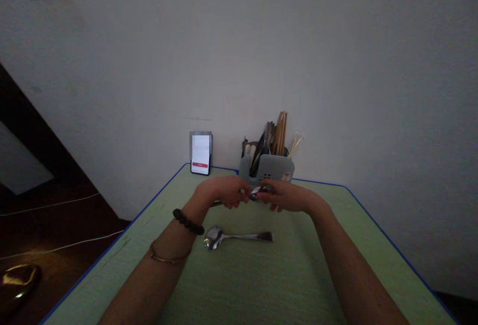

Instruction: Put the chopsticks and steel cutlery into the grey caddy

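Note:
Between my two hands is a metal spoon (255,193), held just above the table in front of the utensil holder. My left hand (228,191) is closed around its handle, and a bit of the handle end pokes out by the wrist. At the bowl end, the fingers of my right hand (284,195) pinch the rim and cover part of it. A second, larger metal spoon (239,237) lies flat on the table nearer to me, its bowl to the left and handle to the right.
A grey utensil holder (277,164) with chopsticks and other cutlery stands against the wall. To its left a lit phone (200,155) leans upright. The green table (246,285) has a blue edge. Cables run along the dark floor at left.

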{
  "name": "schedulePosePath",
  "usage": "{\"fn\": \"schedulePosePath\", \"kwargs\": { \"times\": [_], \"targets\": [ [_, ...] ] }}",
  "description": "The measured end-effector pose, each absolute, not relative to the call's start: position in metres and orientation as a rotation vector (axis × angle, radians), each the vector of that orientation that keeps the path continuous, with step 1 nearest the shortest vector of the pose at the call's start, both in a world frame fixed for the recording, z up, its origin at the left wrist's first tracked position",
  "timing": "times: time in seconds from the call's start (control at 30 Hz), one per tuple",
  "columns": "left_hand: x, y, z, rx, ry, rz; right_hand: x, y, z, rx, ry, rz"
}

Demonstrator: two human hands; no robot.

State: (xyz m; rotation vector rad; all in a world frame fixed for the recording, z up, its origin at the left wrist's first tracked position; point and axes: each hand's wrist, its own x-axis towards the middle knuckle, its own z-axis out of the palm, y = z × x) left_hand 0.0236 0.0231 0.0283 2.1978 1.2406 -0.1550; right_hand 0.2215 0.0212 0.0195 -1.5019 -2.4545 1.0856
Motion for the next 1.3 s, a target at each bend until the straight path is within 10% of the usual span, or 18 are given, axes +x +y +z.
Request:
{"fn": "schedulePosePath", "kwargs": {
  "times": [0.47, 1.3],
  "targets": [
    [0.021, 0.017, 0.046, 2.293, 1.037, 0.107, 0.241, 0.006, 0.045, -1.159, -2.373, 1.591],
    [0.01, 0.012, 0.062, 2.345, 1.117, 0.546, 0.256, 0.002, 0.061, -1.152, -2.431, 1.156]
  ]
}}
